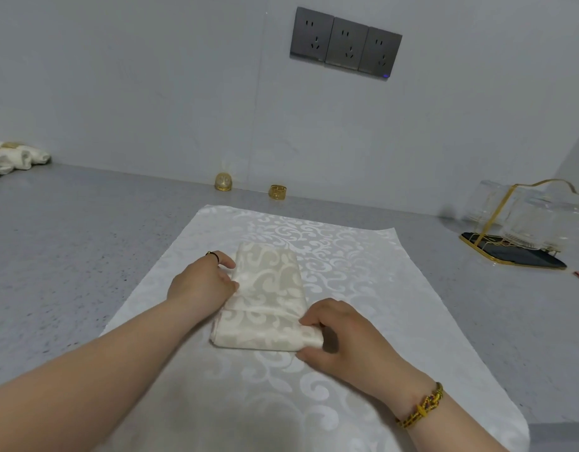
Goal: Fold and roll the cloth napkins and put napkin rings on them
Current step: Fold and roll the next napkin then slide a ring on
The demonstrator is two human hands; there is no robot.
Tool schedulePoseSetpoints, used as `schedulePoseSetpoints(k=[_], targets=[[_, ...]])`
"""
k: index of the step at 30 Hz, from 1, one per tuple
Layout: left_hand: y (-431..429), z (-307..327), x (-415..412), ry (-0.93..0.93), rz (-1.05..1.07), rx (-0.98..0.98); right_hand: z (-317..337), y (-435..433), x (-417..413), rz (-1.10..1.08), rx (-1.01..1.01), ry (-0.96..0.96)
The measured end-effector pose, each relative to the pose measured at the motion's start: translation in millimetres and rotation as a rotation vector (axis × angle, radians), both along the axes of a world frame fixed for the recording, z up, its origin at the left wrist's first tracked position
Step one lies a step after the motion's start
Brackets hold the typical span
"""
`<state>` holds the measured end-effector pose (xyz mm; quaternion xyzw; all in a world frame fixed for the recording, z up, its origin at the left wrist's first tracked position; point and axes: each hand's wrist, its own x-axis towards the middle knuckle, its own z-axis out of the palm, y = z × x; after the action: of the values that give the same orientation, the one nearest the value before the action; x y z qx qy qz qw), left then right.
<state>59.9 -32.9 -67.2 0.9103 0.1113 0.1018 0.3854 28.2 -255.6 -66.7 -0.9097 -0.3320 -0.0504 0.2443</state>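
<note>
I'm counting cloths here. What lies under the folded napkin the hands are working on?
A larger white patterned cloth lies spread under the folded napkin, on the grey counter. The patch directly beneath the napkin is covered and cannot be seen.

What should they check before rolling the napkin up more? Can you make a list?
1. Folded napkin lies flat on the patterned cloth: ok.
2. Rolled end is started at the near side and looks even across: ok.
3. Right hand grips the rolled end's right side, thumb below and fingers above: ok.
4. Left hand touches the napkin's left edge to steady it: ok, though whether it pinches the edge, cannot tell.
5. Napkin rings wait by the wall, apart from the napkin: ok.
6. Roll is tight inside: cannot tell.
</note>
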Motion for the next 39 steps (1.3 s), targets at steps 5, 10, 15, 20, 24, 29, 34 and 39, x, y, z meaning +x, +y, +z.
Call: schedulePoseSetpoints(k=[5,10,15,20,24,29,34,39], targets=[[13,0,-6,-0.079,-0.058,0.174,4,5,6,-0.014,0.071,0.12],[23,-1,-8,-0.201,-0.337,0.367,20,7,20,-0.045,0.075,0.345],[31,-5,-13,-0.089,-0.378,0.198,23,14,37,-0.117,0.175,0.491],[37,-1,-21,0.001,-0.475,-0.133,16,24,48,-0.222,0.193,0.426],[29,2,-30,-0.015,-0.502,0.036,15,29,50,-0.281,0.227,0.345],[22,-7,-22,-0.338,-0.457,0.456,9,35,49,-0.285,0.311,0.191],[25,-10,-17,-0.379,-0.425,0.429,16,21,40,-0.071,0.149,0.253],[21,-3,-25,-0.297,-0.434,0.382,15,21,33,-0.053,0.038,0.145]])
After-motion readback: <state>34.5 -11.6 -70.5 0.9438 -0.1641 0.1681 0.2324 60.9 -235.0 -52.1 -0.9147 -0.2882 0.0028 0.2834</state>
